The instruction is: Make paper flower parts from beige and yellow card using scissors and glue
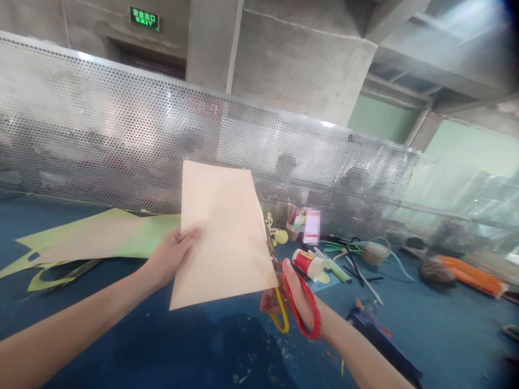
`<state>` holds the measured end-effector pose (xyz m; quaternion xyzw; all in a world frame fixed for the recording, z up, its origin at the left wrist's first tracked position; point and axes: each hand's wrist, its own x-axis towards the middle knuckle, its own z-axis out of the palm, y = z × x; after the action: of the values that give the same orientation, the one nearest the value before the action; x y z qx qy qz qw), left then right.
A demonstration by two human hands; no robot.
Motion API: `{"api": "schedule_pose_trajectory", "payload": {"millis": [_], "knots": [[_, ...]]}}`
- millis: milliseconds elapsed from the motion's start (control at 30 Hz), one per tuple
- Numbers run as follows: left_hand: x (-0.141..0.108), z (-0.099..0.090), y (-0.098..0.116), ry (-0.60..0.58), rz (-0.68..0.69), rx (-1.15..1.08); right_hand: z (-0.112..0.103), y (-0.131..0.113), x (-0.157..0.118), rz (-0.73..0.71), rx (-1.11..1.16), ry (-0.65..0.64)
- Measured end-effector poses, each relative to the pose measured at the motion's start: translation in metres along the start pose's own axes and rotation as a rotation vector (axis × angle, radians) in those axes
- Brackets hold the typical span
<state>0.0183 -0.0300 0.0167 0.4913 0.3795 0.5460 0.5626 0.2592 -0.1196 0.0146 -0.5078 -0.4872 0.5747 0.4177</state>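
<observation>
a cream sheet of paper [221, 232] is held up at a tilt above the blue tabletop [162, 346], between the two hands. the left hand [172, 256] grips it by its left edge, thumb laid across the near face and the other fingers mostly hidden behind. at the lower right edge of the sheet are the scissors [317, 319], one handle loop red and the other yellow. the right hand [299, 294] is closed around those handles, thumb through the red loop (how far apart the blades stand, i cannot tell).

on the left, pale green sheets [101, 235] overlap on the table, with curved openings along their near side. right of the scissors lies a white bottle with a red label [308, 263], near some thin sticks [330, 265]. beyond the bottle is a bright phone screen [312, 227], and further right are a small basket [375, 253] and an orange object [472, 275]. a perforated metal screen [121, 135] runs along behind, with a green exit sign [145, 19] above.
</observation>
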Motion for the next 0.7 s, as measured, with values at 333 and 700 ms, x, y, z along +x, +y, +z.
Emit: {"api": "schedule_pose_trajectory", "payload": {"millis": [333, 700], "knots": [[-0.001, 0.000, -0.002, 0.017, 0.021, 0.011, 0.000, 0.008, 0.007, -0.092, -0.050, 0.045], [-0.005, 0.003, -0.001, 0.000, 0.022, 0.012, 0.003, 0.012, 0.001, -0.193, -0.161, 0.112]]}}
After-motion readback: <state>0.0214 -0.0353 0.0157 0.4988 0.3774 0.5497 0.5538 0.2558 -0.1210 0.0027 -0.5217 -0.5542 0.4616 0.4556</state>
